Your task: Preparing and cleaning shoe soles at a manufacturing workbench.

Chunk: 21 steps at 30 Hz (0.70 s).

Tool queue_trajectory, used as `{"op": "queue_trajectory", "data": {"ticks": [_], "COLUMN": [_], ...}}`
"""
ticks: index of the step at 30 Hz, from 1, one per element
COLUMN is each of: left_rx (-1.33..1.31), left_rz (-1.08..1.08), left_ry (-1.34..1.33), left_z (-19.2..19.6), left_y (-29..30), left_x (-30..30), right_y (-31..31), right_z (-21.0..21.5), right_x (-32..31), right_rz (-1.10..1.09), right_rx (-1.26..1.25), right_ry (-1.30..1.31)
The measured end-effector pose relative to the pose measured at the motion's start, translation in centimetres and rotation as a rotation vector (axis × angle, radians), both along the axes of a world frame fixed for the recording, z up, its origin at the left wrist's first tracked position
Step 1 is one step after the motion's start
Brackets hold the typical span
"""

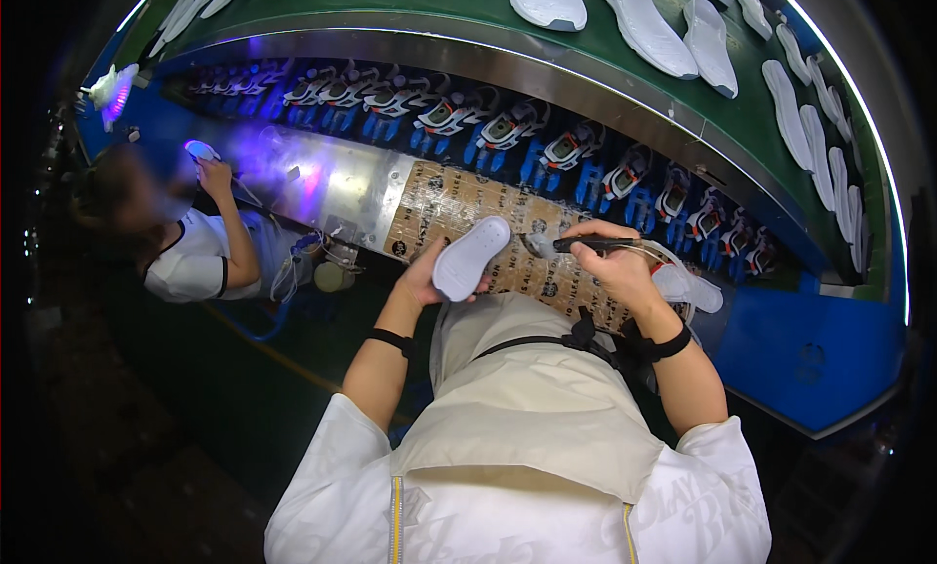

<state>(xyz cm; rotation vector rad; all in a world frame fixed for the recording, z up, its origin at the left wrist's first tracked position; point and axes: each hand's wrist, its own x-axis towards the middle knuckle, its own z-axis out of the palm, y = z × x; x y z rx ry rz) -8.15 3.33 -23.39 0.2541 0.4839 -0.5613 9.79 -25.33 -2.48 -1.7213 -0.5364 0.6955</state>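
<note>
Cardboard (439,198), brown and printed, is covering part of a metal bench (361,188); beyond it, shoes (447,117) are lining up above blue supports, and farther back a green belt (439,3) is carrying white soles (644,27); left of the cardboard, a co-worker (210,257) is raising one hand; through my remote view, the pale sole (471,259) is looking smooth, rounded at both ends, with small dots near its far end; it is slanting above the cardboard's near edge; my left hand (427,276) is curling around its left side and underside, fingers partly closed; my right hand (620,271) is pinching a dark-handled brush (576,244) over the cardboard, tip pointing toward the sole, just beside it.
</note>
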Motion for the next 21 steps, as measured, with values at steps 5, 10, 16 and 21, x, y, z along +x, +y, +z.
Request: {"op": "queue_trajectory", "data": {"ticks": [5, 10, 16, 21], "left_rx": [-0.138, -0.018, 0.192, 0.092], "left_rz": [0.262, 0.437, 0.545, 0.527], "left_ry": [-0.066, -0.221, -0.331, -0.422], "left_z": [2.5, 9.8, 15.0, 16.1], "left_y": [-6.2, -10.1, -10.8, -9.5], "left_x": [2.6, 5.3, 8.0, 7.9], "right_y": [2.1, 5.0, 4.5, 3.0], "right_z": [-1.8, 0.1, 3.6, 9.6], "right_x": [-0.2, -0.4, -3.7, -2.6], "right_rz": [-0.052, -0.198, 0.192, 0.518], "right_rx": [-0.065, -0.038, 0.004, -0.089], "right_ry": [0.044, -0.161, -0.937, -0.638]}}
